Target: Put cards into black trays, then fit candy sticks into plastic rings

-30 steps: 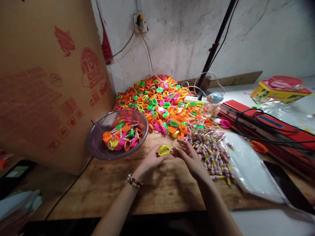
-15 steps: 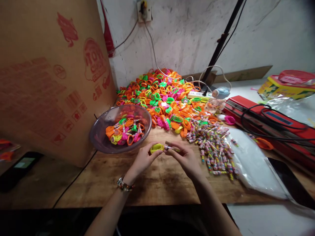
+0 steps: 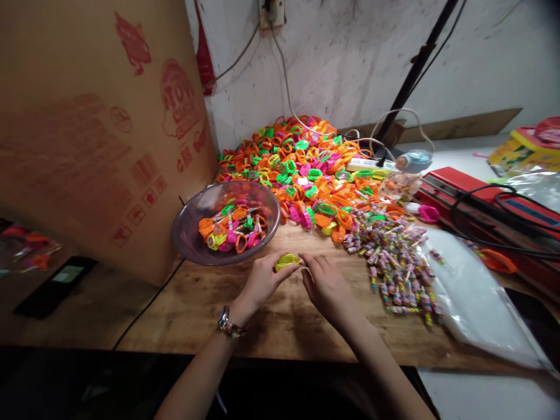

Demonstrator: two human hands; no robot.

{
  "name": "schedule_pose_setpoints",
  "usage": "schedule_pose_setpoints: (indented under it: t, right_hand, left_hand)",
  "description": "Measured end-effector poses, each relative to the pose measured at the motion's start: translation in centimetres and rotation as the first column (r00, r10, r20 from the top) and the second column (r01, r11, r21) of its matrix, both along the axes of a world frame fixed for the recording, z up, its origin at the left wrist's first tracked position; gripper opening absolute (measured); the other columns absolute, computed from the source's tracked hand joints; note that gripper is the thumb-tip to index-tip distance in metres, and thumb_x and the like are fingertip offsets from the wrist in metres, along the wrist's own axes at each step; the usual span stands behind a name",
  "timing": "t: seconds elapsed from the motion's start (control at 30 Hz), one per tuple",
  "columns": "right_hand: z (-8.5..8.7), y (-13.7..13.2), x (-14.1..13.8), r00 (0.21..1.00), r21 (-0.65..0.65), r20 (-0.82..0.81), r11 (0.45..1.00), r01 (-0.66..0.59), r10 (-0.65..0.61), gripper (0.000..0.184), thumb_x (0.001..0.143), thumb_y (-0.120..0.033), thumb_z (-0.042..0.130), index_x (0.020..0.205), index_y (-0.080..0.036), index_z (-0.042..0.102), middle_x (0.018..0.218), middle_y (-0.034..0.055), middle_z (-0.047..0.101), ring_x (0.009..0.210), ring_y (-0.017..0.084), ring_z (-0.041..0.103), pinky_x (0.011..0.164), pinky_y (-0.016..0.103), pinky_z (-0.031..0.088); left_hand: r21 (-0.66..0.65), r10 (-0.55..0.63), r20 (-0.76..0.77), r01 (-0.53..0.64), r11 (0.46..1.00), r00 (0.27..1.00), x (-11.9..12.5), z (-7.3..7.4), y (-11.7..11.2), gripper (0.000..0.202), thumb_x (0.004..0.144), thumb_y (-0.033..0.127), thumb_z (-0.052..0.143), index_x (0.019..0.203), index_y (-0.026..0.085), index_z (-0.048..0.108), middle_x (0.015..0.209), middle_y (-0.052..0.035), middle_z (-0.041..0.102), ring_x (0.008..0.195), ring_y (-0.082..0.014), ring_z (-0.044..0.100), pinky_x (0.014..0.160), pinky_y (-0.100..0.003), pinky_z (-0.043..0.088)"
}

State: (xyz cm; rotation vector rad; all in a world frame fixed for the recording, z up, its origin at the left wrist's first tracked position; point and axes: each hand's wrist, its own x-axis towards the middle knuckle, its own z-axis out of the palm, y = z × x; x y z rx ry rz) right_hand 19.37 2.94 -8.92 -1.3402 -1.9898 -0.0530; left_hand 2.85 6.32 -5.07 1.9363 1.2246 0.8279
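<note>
Brown cardboard (image 3: 96,146) stood at far left, beside a purple bowl (image 3: 188,248) of bright plastic bands (image 3: 231,235). Over the wooden table (image 3: 184,318), the left hand (image 3: 261,281) pinched a yellow band (image 3: 286,261) between thumb and fingers. The right hand (image 3: 327,284) curled its fingers at the band's right end; whether they pinched anything was hidden. Wrapped candies (image 3: 400,262) lay heaped farther right.

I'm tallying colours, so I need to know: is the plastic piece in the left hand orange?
No, the left hand holds a yellow plastic piece, while orange pieces lie in the bowl.
</note>
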Motion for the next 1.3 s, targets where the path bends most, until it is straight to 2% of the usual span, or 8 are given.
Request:
schedule_pose_setpoints:
  t: [0.17,0.4,0.5,0.67,0.77,0.93,1.07,1.3]
  right_hand:
    - [0.1,-0.6,-0.3,0.988,0.102,0.110,0.990,0.095,-0.106,0.035,0.097,-0.026,0.040,0.123,-0.006,0.050,0.093,0.0151,0.063,0.085,0.027,0.054,0.078,0.038,0.045]
    - [0.3,-1.3,-0.7,0.921,0.131,0.372,0.989,0.074,-0.119,0.031,0.095,-0.020,0.044,0.118,-0.001,0.052,0.095,0.0174,0.064,0.090,0.028,0.053,0.080,0.039,0.041]
    - [0.4,-1.5,-0.7,0.903,0.152,0.395,0.981,0.119,-0.171,0.033,0.096,-0.023,0.044,0.118,0.000,0.052,0.093,0.0169,0.063,0.085,0.027,0.052,0.078,0.038,0.041]
    - [0.3,-1.6,-0.7,0.870,0.141,0.458,0.981,0.134,-0.185,0.023,0.096,-0.019,0.044,0.109,-0.007,0.058,0.089,0.0139,0.063,0.079,0.025,0.051,0.073,0.035,0.039]
    - [0.3,-1.7,-0.8,0.885,0.166,0.426,0.978,0.128,-0.189,0.022,0.096,-0.022,0.043,0.102,-0.009,0.060,0.084,0.0126,0.063,0.075,0.024,0.052,0.069,0.034,0.038]
    - [0.3,-1.6,-1.1,0.932,0.181,0.334,0.980,0.087,-0.144,0.020,0.095,-0.020,0.043,0.094,-0.014,0.062,0.085,0.0108,0.066,0.083,0.022,0.057,0.069,0.031,0.039]
    - [0.2,-1.3,-1.5,0.963,0.199,0.262,0.980,0.014,-0.067,0.017,0.091,-0.022,0.047,0.087,-0.016,0.063,0.077,0.0076,0.064,0.077,0.021,0.056,0.072,0.032,0.040]
    - [0.4,-2.8,-1.9,0.958,0.065,0.251,0.986,-0.156,0.135,0.012,0.087,-0.020,0.052,0.083,-0.016,0.062,0.075,0.0066,0.062,0.074,0.021,0.054,0.067,0.030,0.038]
  left_hand:
    - [-0.016,0.023,-0.018,-0.023,1.000,1.000,0.0,-0.2,-0.6,0.033,0.085,0.041,0.064,0.108,0.018,0.068,0.101,-0.0048,0.073,0.090,-0.0186,0.067,0.083,-0.026,0.049]
    - [-0.078,0.032,-0.003,-0.032,0.996,0.999,-0.2,-0.5,-1.6,0.033,0.085,0.040,0.065,0.110,0.019,0.068,0.104,-0.0040,0.074,0.093,-0.0176,0.068,0.084,-0.023,0.048]
    - [-0.104,0.056,-0.012,-0.057,0.993,0.998,-0.2,-0.5,-1.9,0.034,0.084,0.041,0.065,0.110,0.019,0.069,0.100,-0.0041,0.074,0.089,-0.0181,0.068,0.081,-0.024,0.049]
    - [-0.128,0.077,-0.026,-0.080,0.989,0.997,-0.3,-0.6,-2.0,0.034,0.082,0.042,0.065,0.108,0.019,0.070,0.097,-0.0029,0.075,0.085,-0.0177,0.068,0.080,-0.024,0.050]
    - [-0.142,0.083,-0.041,-0.088,0.986,0.996,-0.5,-0.6,-2.0,0.033,0.083,0.042,0.064,0.106,0.020,0.071,0.094,-0.0027,0.075,0.082,-0.0181,0.067,0.077,-0.025,0.050]
    - [-0.168,0.088,-0.073,-0.099,0.981,0.993,-0.8,-0.4,-2.3,0.034,0.082,0.041,0.064,0.105,0.018,0.072,0.094,-0.0050,0.076,0.085,-0.0207,0.068,0.079,-0.028,0.051]
    - [-0.197,0.083,-0.075,-0.096,0.976,0.994,-1.3,-0.1,-2.9,0.030,0.082,0.038,0.063,0.103,0.020,0.072,0.098,-0.0039,0.076,0.090,-0.0207,0.069,0.083,-0.027,0.050]
    - [-0.230,0.205,-0.143,-0.234,0.945,0.968,-2.0,0.2,-6.3,0.029,0.080,0.039,0.061,0.096,0.018,0.074,0.087,-0.0035,0.076,0.080,-0.0203,0.068,0.075,-0.026,0.050]
